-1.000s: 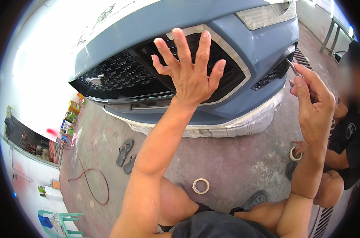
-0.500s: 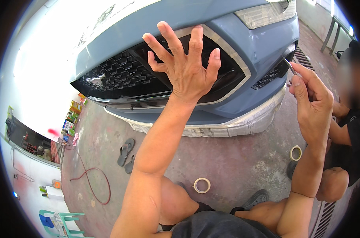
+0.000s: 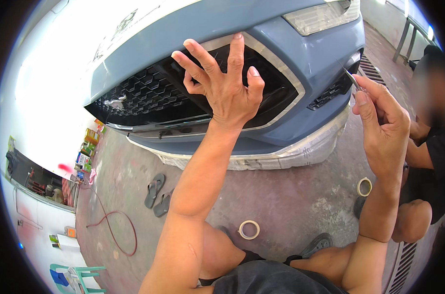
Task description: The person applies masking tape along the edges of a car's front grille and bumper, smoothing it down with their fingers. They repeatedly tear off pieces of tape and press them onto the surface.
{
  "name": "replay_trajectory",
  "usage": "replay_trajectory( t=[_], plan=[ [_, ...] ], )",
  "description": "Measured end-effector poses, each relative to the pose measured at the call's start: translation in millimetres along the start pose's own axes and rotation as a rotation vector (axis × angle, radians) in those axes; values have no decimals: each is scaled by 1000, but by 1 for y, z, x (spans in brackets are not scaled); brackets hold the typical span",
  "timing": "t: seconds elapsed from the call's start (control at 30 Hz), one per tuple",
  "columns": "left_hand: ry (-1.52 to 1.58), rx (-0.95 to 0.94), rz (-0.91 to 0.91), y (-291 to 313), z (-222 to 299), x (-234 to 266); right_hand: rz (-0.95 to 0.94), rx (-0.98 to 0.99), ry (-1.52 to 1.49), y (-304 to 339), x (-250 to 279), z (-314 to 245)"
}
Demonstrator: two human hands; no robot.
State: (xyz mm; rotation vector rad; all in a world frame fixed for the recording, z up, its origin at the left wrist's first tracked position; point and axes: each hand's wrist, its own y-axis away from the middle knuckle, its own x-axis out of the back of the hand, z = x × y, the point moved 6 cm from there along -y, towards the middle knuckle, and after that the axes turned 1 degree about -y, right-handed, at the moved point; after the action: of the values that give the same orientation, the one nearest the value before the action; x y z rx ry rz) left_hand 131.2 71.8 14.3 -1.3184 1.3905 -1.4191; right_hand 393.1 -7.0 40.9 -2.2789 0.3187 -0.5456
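My left hand (image 3: 232, 95) is spread in front of the black grille (image 3: 144, 93) of a grey-blue car front (image 3: 276, 36). Its index fingertip touches the strip of masking tape (image 3: 286, 68) along the grille's upper edge; the palm faces away from me. At the right, my right hand (image 3: 386, 125) pinches a slim, pointed metal blade (image 3: 349, 77) between thumb and fingers. The blade's tip points up and left, near the lower side vent (image 3: 325, 95) in this view. Whether it touches the bodywork I cannot tell.
Masking paper covers the headlight (image 3: 325, 19) and the bumper's underside (image 3: 281, 161). Two tape rolls (image 3: 249, 238) lie on the concrete floor, with sandals (image 3: 154, 192) and a red hose (image 3: 135, 235) farther left. Another person (image 3: 428, 152) crouches close by my right arm.
The view has shifted slightly, so the car sits a little farther left. My left thumb is drawn in closer to the index finger. My right hand still holds the blade.
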Motion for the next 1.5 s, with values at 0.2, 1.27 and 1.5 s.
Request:
replay_trajectory(
  t=[0.2,1.27,1.5],
  plan=[
    [3,-15,-4,3,0,-4,-9,-11,21,1,3,3],
    [-104,-95,-89,-4,-50,28,-88,-12,72,7,-21,10],
    [-63,-3,-53,1,-69,45,-64,-31,73,6,-11,14]
  ],
)
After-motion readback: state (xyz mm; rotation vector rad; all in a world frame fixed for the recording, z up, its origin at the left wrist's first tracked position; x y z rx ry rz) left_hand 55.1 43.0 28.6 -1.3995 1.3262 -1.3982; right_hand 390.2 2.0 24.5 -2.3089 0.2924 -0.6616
